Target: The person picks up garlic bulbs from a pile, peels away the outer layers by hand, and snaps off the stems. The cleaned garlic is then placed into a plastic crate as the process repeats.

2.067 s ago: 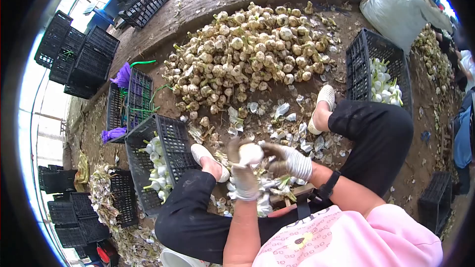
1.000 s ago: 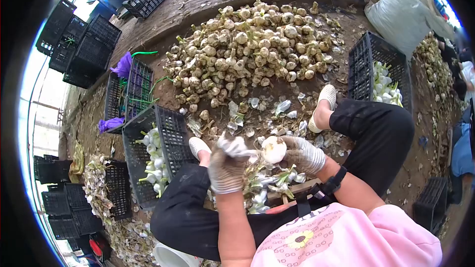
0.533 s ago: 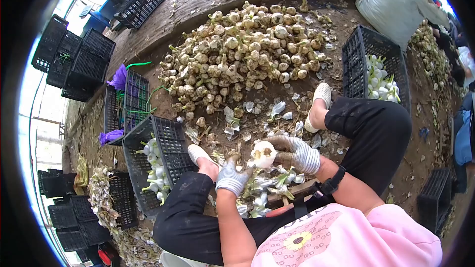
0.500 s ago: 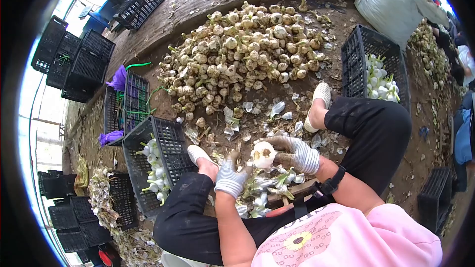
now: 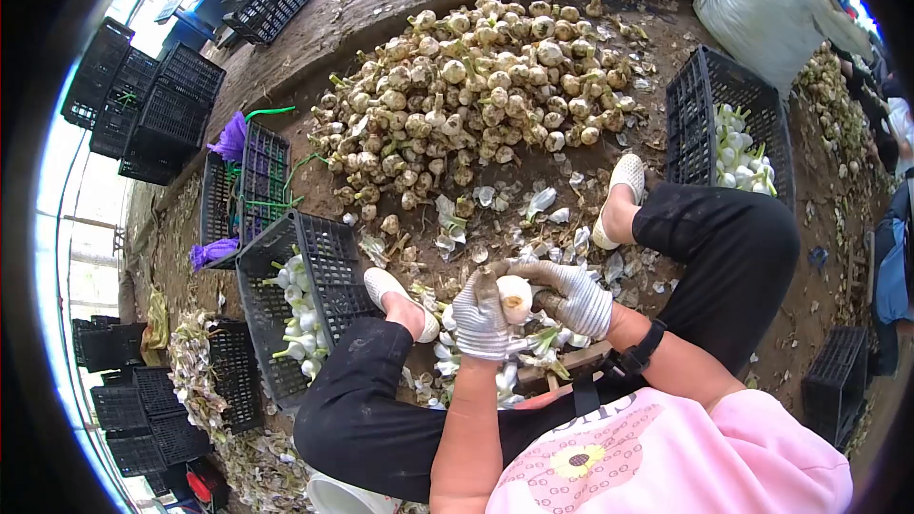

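Note:
A white garlic bulb (image 5: 515, 297) is between my two gloved hands, its pale brownish root end facing me. My left hand (image 5: 482, 316) closes on the bulb's left side. From the right, my right hand (image 5: 574, 299) grips it too, fingers curled over its far edge. Both striped work gloves are soiled at the fingers. Below the hands, peeled skins and cut stalks (image 5: 545, 341) lie around a wooden piece (image 5: 571, 362). Ahead on the ground is a large heap of unpeeled garlic (image 5: 466, 86).
Black crates holding cleaned white garlic stand by my left leg (image 5: 328, 271) and beyond my right knee (image 5: 690, 114). A crate with purple netting (image 5: 264, 181) is farther left. A white sack (image 5: 757, 14) sits at back right. Loose skins litter the ground; another person (image 5: 892, 266) is at far right.
My left hand has moved right and closed on the garlic bulb, which was in my right hand alone. The bulb has turned and looks cleaner at its root end.

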`<state>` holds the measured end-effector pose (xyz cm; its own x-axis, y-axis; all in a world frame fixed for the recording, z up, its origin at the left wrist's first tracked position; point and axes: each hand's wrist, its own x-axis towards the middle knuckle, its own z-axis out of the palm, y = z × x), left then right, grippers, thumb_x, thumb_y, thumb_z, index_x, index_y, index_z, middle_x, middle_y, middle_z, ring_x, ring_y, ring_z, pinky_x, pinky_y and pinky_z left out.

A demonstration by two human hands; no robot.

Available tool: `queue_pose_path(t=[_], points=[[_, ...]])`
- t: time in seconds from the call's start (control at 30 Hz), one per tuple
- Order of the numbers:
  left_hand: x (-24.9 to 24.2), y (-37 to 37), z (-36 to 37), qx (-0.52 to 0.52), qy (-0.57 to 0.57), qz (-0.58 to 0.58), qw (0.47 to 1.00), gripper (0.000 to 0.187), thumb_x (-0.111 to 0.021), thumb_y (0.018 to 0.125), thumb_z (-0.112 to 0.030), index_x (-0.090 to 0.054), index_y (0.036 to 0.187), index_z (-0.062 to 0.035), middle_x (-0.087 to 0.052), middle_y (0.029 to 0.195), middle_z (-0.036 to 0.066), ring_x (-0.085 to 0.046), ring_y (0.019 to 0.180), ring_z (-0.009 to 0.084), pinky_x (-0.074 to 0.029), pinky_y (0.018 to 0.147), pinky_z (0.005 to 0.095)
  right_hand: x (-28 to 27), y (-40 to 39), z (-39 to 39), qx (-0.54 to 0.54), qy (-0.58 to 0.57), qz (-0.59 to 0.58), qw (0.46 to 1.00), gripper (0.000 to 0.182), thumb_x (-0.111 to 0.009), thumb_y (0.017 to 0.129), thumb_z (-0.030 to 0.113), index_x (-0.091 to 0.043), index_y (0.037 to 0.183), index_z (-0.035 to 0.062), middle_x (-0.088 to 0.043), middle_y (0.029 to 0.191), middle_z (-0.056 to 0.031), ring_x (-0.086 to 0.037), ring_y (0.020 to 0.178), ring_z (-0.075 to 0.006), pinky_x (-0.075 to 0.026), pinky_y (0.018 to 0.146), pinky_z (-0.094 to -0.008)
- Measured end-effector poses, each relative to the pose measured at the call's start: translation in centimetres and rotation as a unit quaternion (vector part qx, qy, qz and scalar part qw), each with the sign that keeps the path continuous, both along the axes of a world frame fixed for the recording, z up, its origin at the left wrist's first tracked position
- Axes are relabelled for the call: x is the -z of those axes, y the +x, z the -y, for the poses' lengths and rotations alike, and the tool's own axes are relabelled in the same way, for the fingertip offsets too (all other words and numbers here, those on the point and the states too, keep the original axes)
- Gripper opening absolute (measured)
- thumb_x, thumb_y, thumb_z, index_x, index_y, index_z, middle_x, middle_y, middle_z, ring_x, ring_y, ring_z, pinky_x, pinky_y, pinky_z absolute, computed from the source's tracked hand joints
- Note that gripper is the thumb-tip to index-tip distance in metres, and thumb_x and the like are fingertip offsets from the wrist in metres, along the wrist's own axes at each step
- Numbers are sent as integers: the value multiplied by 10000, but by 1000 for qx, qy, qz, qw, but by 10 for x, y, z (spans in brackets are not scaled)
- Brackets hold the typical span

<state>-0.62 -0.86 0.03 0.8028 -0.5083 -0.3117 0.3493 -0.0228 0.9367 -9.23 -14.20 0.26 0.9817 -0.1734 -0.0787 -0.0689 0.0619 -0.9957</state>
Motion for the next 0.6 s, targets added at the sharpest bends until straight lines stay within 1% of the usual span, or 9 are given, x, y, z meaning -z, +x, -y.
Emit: queue_pose_path(t=[0.07,0.17,0.23,0.43,0.47,0.5,0.53,0.57,0.6], points=[[28,11,-7,-51,-14,-4,999,322,-493,907,-280,-552,1068,-7,-626,899,116,-603,757,172,-489,695,275,-5,2,0,-11,105,-48,993,406,-585,811,-5,-483,1204,12,-556,1159,-106,-537,1076,-209,-429,926,-320],[54,34,-24,-142,-76,-104,981,218,-507,885,-131,-504,1098,-83,-608,890,80,-597,751,163,-521,602,262,-4,1,-3,-21,77,-23,997,447,-538,846,0,-437,1278,51,-539,1190,-75,-519,1075,-176,-434,910,-305],[30,33,-23,-213,-34,-59,975,171,-525,890,-136,-539,1046,-68,-605,913,73,-596,754,157,-507,617,254,0,1,-4,-17,115,-46,992,440,-563,850,39,-443,1273,56,-532,1195,-73,-520,1069,-166,-441,894,-304],[31,20,-23,-64,-31,0,997,181,-550,892,-196,-581,959,-30,-611,902,65,-598,726,134,-511,620,271,-4,-3,9,72,233,-115,963,414,-579,861,96,-449,1246,18,-583,1084,-72,-571,942,-138,-485,766,-273],[30,17,-19,-71,-11,-16,997,160,-552,886,-158,-570,975,-26,-611,900,58,-603,731,131,-511,636,270,9,-6,19,119,304,-82,942,401,-585,869,142,-458,1231,27,-591,1036,-54,-571,852,-110,-476,684,-248],[42,18,-20,-58,-15,-10,998,136,-551,869,-90,-559,992,-31,-611,899,50,-609,732,132,-505,635,257,-10,-6,35,139,264,-72,952,404,-606,859,197,-473,1204,36,-596,988,-37,-556,781,-97,-450,635,-230],[48,19,-19,-42,-13,-23,999,152,-548,858,-59,-548,1009,-35,-605,915,46,-608,739,130,-504,637,253,-14,-5,50,208,513,38,832,422,-629,836,201,-471,1198,54,-594,984,-35,-537,728,-95,-434,611,-231],[53,19,-18,-27,-10,-36,999,179,-545,847,-29,-538,1026,-40,-598,931,43,-607,745,129,-502,639,249,-26,-14,60,251,596,138,750,463,-640,818,184,-449,1227,78,-591,1021,-59,-553,755,-115,-444,630,-245],[56,19,-17,-1,-18,-40,999,226,-547,831,-9,-523,1052,-50,-580,971,39,-606,759,131,-499,641,245,-43,-21,69,230,548,175,785,490,-643,809,156,-440,1251,93,-587,1002,-49,-549,799,-123,-447,676,-250]])
